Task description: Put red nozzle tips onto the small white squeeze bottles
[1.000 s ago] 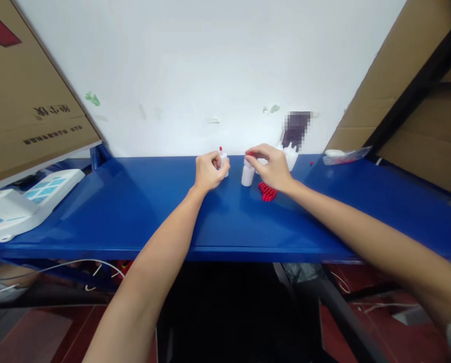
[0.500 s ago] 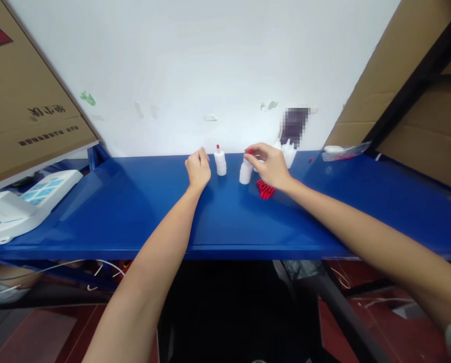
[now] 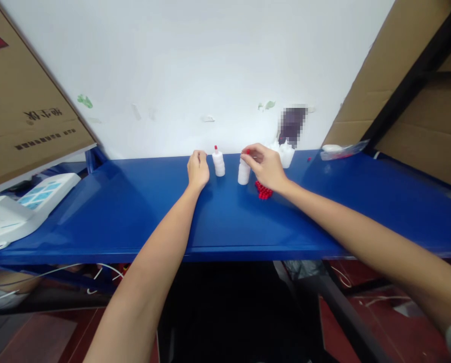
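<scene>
My right hand (image 3: 269, 166) pinches the small red cap (image 3: 248, 151) at the top of a white ribbed bottle (image 3: 243, 174), which stands upright on the blue table. To the left stands another white bottle (image 3: 218, 164) with a red tip. Just left of that bottle rests my left hand (image 3: 198, 169), its fingers curled closed; whatever they may hold is hidden. Below my right palm lies a cluster of loose red caps (image 3: 264, 190). Several white bottles (image 3: 286, 155) without red caps stand behind my right hand, partly covered by it.
The blue table (image 3: 134, 212) meets a white wall at the back. A white device (image 3: 32, 206) with blue panels sits at the left, beneath a cardboard box (image 3: 29, 91). At the back right lie a plastic bag (image 3: 342, 151) and a single red cap (image 3: 309, 159).
The view has shifted slightly. My left hand has turned a little, its fingers still curled. My right hand stays at the red cap on the white bottle.
</scene>
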`<state>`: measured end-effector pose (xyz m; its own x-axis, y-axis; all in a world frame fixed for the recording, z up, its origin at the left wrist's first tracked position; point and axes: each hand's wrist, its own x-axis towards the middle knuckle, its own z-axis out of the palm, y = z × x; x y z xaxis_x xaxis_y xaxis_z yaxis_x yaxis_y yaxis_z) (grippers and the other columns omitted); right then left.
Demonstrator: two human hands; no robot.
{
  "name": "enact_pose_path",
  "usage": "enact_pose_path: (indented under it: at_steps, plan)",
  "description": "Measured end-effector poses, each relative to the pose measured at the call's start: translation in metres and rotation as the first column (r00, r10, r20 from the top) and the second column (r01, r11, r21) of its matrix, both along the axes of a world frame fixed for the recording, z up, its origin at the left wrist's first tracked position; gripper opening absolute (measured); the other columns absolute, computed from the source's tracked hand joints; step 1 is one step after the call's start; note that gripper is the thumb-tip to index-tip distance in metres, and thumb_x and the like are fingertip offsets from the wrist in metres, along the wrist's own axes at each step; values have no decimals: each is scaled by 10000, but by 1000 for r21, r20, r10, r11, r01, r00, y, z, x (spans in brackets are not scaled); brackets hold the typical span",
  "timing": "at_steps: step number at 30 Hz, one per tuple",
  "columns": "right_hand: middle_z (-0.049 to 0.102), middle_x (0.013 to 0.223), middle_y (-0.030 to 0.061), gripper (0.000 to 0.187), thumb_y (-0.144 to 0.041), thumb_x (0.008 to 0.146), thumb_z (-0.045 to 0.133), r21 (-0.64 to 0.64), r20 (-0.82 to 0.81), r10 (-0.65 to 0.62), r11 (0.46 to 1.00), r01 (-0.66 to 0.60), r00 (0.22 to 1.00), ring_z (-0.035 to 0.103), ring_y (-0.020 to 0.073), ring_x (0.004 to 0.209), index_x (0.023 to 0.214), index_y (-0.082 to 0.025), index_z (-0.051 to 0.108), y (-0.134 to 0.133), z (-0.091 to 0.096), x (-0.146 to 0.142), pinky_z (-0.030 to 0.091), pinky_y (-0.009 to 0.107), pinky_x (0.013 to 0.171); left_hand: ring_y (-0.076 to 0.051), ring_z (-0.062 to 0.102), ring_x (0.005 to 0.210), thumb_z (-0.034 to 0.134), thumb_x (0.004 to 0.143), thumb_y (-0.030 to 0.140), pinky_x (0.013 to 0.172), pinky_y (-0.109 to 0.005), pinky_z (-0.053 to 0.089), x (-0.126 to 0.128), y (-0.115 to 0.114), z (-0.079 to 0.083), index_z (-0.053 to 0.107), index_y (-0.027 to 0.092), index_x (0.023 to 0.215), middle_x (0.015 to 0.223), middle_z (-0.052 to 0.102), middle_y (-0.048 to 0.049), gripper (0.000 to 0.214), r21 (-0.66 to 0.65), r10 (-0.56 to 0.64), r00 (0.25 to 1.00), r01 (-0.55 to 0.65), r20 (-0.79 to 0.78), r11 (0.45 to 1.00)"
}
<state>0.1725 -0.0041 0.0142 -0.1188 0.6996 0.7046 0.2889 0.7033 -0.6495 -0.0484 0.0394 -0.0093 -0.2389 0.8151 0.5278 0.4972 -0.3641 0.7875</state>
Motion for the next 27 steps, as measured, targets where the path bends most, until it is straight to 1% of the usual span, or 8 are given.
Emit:
enact_pose_path:
  at_steps: [10,13,15,19,21,23,25,27]
  plan:
    - [735,923,61,209,-425,931,629,20,75,-19,1000,17,997,695,221,872,931,-219,665,-2,0,1,551,417,858,-184,587,779,446,1012,291,746,-301,417,0,2,-1,557,223,816,797,624,-20,236,-23,-31,999,31,-22,999]
    - [740,1000,78,238,-431,953,588,5,150,-14,1000,14,989,694,230,926,1009,-214,670,-2,0,2,529,416,895,-180,580,755,441,1011,286,736,-299,412,0,0,0,565,223,821,791,622,-15,235,-35,-36,999,35,-17,999]
    - [731,1009,85,259,-414,979,528,16,201,-76,997,74,977,681,239,932,1073,-214,664,-4,2,4,504,428,901,-181,577,745,441,1010,289,731,-301,409,0,-1,1,572,223,830,791,620,-14,233,-44,-33,999,32,-19,999]
    - [644,726,34,311,-406,959,532,115,392,-322,947,301,862,633,281,846,1191,-224,634,-15,11,8,393,526,957,-184,574,741,445,1005,298,729,-303,406,-1,-2,1,575,223,836,780,614,-13,226,-45,-35,999,34,-34,998]
    - [543,566,-18,309,-392,946,548,110,487,-353,932,345,799,596,262,714,1188,-217,627,-20,14,9,351,554,963,-180,575,734,443,1004,299,730,-299,408,-1,-3,2,574,223,838,781,621,-14,225,-40,-41,998,40,-37,998]
    - [477,503,-34,235,-357,921,572,82,545,-351,926,369,761,554,237,628,1082,-203,650,-25,17,8,367,525,927,-175,578,726,445,1003,302,730,-296,410,-1,-3,2,573,223,843,794,635,-16,220,-43,-47,998,45,-41,998]
    - [480,508,-12,178,-338,903,583,50,575,-358,913,404,736,541,235,610,970,-193,664,-27,19,6,406,468,848,-172,587,730,449,1004,317,736,-292,416,0,-4,3,573,222,856,829,656,-20,216,-45,-52,997,50,-52,998]
    - [513,529,16,207,-344,913,562,9,591,-353,902,432,725,543,238,603,957,-179,678,-28,20,4,425,417,752,-173,605,753,444,1010,344,751,-289,425,1,-6,4,585,223,897,866,676,-22,218,-46,-60,995,56,-77,997]
